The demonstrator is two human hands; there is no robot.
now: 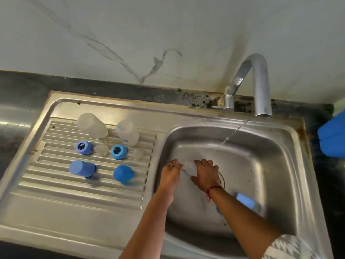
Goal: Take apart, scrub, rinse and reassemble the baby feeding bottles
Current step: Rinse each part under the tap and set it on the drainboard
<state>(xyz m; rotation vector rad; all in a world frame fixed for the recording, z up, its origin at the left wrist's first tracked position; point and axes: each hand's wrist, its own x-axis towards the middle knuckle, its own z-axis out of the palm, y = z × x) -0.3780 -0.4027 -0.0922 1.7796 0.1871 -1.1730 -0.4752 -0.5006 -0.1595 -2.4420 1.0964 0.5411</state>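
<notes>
Over the sink basin (261,165) my left hand (170,174) and my right hand (206,174) both hold a small clear bottle part (189,167) between them; it is blurred. On the ribbed drainboard (56,184) lie two clear bottle bodies (91,125) (127,132), two blue collar rings (84,147) (119,151), two clear teats (101,150) (138,153) and two blue caps (82,168) (123,173). A thin stream of water (229,136) falls from the tap (259,86) to the right of my hands.
A blue sponge-like block (246,200) lies in the basin by my right forearm. A blue object (333,135) sits at the right edge on the dark counter. The wall stands right behind the sink.
</notes>
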